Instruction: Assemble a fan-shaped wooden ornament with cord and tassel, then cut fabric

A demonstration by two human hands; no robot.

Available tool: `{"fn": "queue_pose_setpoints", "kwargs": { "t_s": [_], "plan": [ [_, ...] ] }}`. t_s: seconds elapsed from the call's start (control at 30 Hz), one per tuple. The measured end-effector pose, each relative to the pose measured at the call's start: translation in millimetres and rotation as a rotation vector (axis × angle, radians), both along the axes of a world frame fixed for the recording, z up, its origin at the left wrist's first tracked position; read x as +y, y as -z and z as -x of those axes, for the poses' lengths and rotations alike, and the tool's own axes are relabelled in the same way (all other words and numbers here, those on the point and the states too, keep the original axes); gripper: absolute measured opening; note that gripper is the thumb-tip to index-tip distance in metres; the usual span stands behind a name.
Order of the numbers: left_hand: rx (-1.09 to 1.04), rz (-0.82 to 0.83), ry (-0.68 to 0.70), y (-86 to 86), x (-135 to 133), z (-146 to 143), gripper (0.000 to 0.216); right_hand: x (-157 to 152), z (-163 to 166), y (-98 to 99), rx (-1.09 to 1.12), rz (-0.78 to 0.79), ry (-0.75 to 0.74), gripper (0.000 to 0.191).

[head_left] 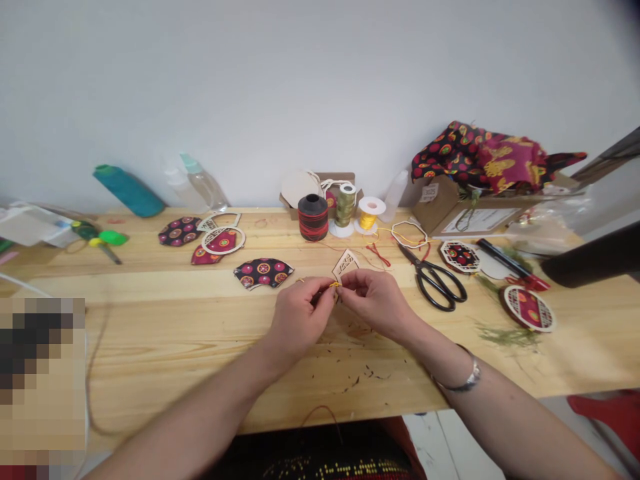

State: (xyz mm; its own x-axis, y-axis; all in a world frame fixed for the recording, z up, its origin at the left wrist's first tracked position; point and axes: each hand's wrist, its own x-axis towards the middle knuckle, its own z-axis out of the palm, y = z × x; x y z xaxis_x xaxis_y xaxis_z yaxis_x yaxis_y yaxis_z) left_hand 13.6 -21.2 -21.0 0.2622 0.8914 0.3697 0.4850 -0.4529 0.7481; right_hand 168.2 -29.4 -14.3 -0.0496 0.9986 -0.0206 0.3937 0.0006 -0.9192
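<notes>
My left hand (303,317) and my right hand (373,300) meet over the middle of the wooden table (165,347), fingers pinched together on a short yellow thread (334,285). A small cut-out wooden piece (345,264) stands up just above the fingertips; I cannot tell which hand holds it. A silver bracelet (467,379) circles my right wrist. A dark patterned fabric piece (263,273) lies just left of my hands.
Black scissors (439,281) lie right of my hands. Thread spools, black (313,217), green (345,205) and yellow (369,217), stand behind. A cardboard box (453,210) with patterned cloth (487,160) sits at the back right. Framed fabric ornaments (529,308) and bottles (200,183) are around.
</notes>
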Motion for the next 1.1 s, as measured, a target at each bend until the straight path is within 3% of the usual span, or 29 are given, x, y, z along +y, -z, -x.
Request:
{"fn": "queue_pose_setpoints", "kwargs": {
  "t_s": [0.33,0.67,1.1],
  "plan": [
    [0.037,0.042,0.018,-1.5,-1.1,1.1,0.019,-2.0,0.8,-2.1,-0.147,-0.106,-0.024,0.013],
    [0.037,0.015,0.024,-0.1,-1.8,2.1,0.019,-2.4,0.5,-3.3,-0.170,-0.097,-0.063,0.017],
    [-0.058,0.193,-0.017,-5.1,-1.6,0.0,0.023,-4.0,0.1,-5.8,-0.206,-0.141,-0.124,0.017]
  ]
}}
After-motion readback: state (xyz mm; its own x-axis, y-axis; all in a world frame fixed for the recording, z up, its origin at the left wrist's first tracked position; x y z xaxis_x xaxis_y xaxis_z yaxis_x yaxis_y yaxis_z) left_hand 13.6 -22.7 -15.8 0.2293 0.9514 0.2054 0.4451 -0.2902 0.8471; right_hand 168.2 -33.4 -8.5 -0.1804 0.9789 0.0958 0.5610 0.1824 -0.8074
